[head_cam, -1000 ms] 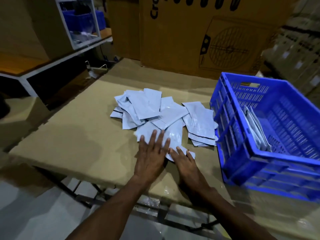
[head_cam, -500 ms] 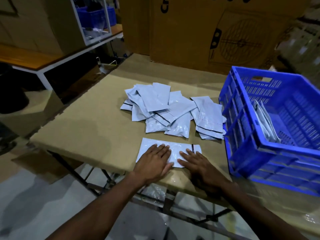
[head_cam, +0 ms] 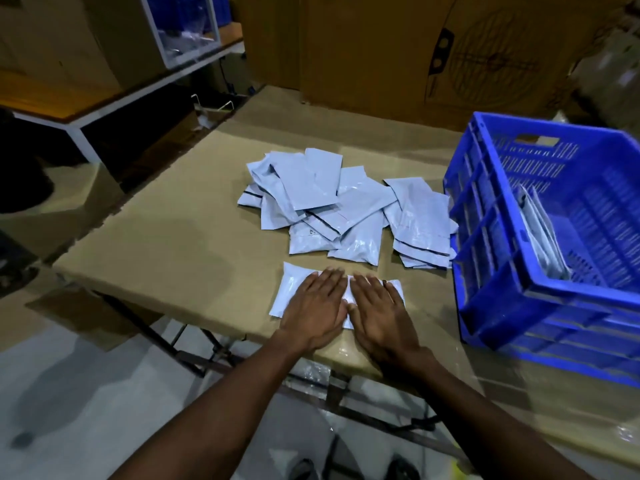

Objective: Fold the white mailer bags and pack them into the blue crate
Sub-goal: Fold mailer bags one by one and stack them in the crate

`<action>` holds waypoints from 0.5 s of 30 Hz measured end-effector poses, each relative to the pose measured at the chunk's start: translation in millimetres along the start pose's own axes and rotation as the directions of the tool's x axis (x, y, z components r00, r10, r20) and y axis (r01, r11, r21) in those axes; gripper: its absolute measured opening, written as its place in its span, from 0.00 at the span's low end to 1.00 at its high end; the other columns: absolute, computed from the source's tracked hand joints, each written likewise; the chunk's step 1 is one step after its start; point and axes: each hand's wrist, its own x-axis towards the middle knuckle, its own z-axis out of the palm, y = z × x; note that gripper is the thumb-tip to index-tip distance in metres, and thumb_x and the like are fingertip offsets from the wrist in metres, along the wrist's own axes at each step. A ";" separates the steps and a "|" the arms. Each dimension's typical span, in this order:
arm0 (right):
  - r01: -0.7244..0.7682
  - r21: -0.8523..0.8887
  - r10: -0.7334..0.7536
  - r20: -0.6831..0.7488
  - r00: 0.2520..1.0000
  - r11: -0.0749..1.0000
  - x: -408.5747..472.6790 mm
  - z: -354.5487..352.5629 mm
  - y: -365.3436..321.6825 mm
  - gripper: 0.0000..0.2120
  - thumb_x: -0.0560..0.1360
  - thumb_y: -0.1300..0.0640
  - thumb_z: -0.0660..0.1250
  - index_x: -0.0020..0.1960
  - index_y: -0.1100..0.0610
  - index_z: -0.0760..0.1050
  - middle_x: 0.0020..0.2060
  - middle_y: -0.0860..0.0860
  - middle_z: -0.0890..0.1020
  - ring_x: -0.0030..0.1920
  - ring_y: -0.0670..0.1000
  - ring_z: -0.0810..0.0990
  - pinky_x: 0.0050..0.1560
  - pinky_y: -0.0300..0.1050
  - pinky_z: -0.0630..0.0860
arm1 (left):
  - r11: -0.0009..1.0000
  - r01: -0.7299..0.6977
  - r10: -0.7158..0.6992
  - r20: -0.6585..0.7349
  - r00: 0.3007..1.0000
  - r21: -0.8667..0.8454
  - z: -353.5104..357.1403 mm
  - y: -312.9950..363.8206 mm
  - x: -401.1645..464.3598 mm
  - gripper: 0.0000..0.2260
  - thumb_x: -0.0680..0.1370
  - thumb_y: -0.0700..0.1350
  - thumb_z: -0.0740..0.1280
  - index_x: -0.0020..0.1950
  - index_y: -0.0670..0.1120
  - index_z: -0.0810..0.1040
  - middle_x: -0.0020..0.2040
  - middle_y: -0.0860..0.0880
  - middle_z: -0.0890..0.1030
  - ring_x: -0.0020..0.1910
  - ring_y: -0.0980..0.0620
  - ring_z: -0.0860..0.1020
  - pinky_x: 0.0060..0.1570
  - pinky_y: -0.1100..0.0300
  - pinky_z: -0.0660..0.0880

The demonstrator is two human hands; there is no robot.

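A moment ago the hands were at the edge of the pile; now one white mailer bag (head_cam: 294, 289) lies alone near the table's front edge, and the left hand (head_cam: 317, 306) and right hand (head_cam: 379, 306) both press it flat with straight fingers, gripping nothing. It looks smoothed and ready to fold. The pile of mailer bags (head_cam: 332, 209) waits just behind. The blue crate (head_cam: 502, 306) stands to the right, a few folded bags (head_cam: 540, 233) leaning inside. The cardboard-covered table (head_cam: 156, 237) stands before large cartons (head_cam: 381, 46); a white-framed bench (head_cam: 76, 123) is at left.
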 end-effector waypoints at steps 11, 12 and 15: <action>-0.058 -0.001 0.058 0.066 0.996 0.998 0.9 -4.2 3.2 0.22 0.81 0.45 0.56 0.73 0.49 0.72 0.73 0.48 0.72 0.73 0.57 0.69 0.69 0.62 0.64 | 0.998 0.028 -0.033 0.101 0.994 0.051 -2.7 -2.4 -2.7 0.32 0.81 0.58 0.39 0.81 0.46 0.59 0.82 0.49 0.57 0.81 0.46 0.55 0.79 0.47 0.50; -0.061 0.000 0.061 0.078 0.995 0.998 0.2 -4.7 3.9 0.22 0.81 0.44 0.55 0.73 0.48 0.71 0.73 0.48 0.72 0.74 0.58 0.68 0.69 0.62 0.63 | 0.998 0.026 -0.033 0.122 0.992 0.058 -3.3 -3.3 -2.8 0.33 0.80 0.59 0.37 0.82 0.47 0.55 0.83 0.50 0.54 0.81 0.45 0.52 0.79 0.47 0.48; -0.080 -0.006 0.080 0.119 0.990 0.997 0.3 -7.1 4.2 0.24 0.81 0.42 0.53 0.74 0.48 0.70 0.74 0.49 0.70 0.75 0.58 0.66 0.70 0.63 0.63 | 0.996 0.042 -0.053 0.147 0.988 0.080 -8.2 -4.4 -4.2 0.35 0.78 0.60 0.34 0.83 0.48 0.51 0.83 0.51 0.50 0.82 0.45 0.47 0.79 0.47 0.45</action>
